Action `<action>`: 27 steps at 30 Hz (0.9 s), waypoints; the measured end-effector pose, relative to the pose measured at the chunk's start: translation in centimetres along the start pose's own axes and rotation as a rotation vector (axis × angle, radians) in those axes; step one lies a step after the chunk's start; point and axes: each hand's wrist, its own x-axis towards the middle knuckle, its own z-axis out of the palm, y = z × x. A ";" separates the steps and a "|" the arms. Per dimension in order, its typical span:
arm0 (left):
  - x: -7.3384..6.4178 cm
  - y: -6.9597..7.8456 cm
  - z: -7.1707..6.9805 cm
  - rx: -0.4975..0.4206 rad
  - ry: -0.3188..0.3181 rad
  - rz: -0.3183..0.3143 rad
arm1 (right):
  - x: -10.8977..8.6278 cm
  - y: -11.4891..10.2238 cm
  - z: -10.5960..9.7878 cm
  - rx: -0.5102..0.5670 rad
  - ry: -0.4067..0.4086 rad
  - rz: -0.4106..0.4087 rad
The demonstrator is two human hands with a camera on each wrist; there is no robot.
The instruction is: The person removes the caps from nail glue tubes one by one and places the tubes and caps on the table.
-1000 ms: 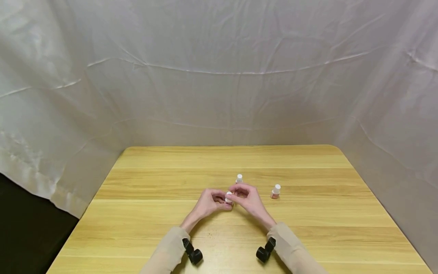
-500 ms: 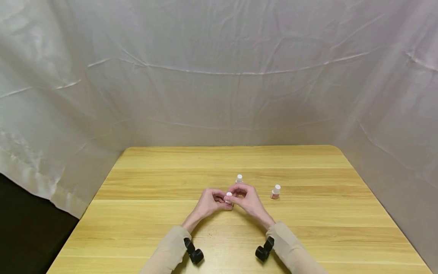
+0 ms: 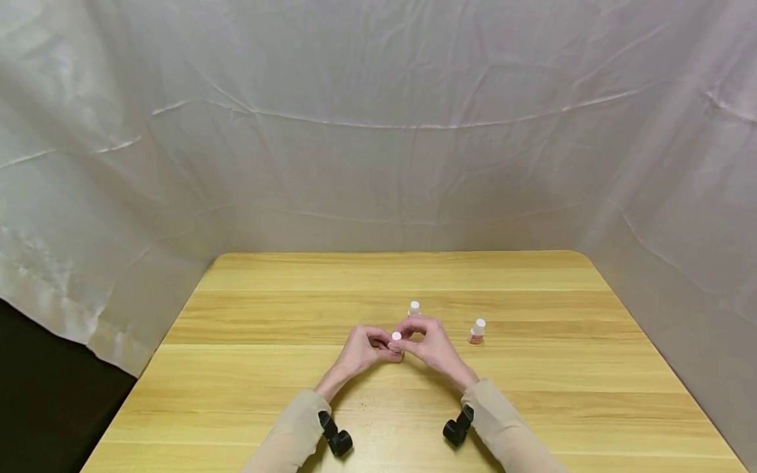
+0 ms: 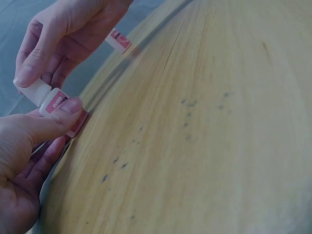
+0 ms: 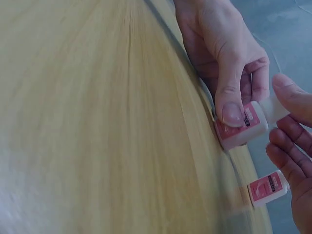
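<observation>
A small white bottle with a pink label (image 4: 54, 102) stands on the table, between my two hands. My left hand (image 3: 362, 349) grips its body, the thumb lying across the label in the left wrist view. At the top, my right hand (image 3: 434, 343) pinches the white cap (image 4: 36, 91) between thumb and fingers. The cap sits on the bottle's neck. In the right wrist view the bottle's front label (image 5: 246, 119) is partly covered by the left thumb.
Just beyond my right hand is a second bottle (image 3: 414, 307), its lower part hidden by that hand. A third bottle (image 3: 477, 332) stands upright farther right on the wooden table (image 3: 266, 394). Pale curtains (image 3: 378, 164) hang around the table's back and sides.
My right fingers have shifted slightly about the cap. Both hands stay in nearly the same place, and the other two bottles have not moved.
</observation>
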 end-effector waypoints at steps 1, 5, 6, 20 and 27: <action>0.0 0.0 0.0 -0.001 -0.001 0.001 | 0.0 0.1 0.0 -0.008 -0.001 -0.022; 0.0 -0.1 0.0 -0.002 -0.011 0.001 | -0.1 0.3 -0.1 -0.039 0.002 -0.076; 0.0 -0.1 0.0 -0.002 -0.013 0.001 | -0.1 0.3 -0.1 -0.047 0.005 -0.089; 0.2 -0.3 -0.1 0.003 -0.046 -0.007 | -0.2 0.7 0.2 -0.094 0.039 -0.188; 0.1 -0.2 -0.2 0.011 -0.053 -0.007 | -0.3 0.6 0.1 -0.107 0.005 -0.204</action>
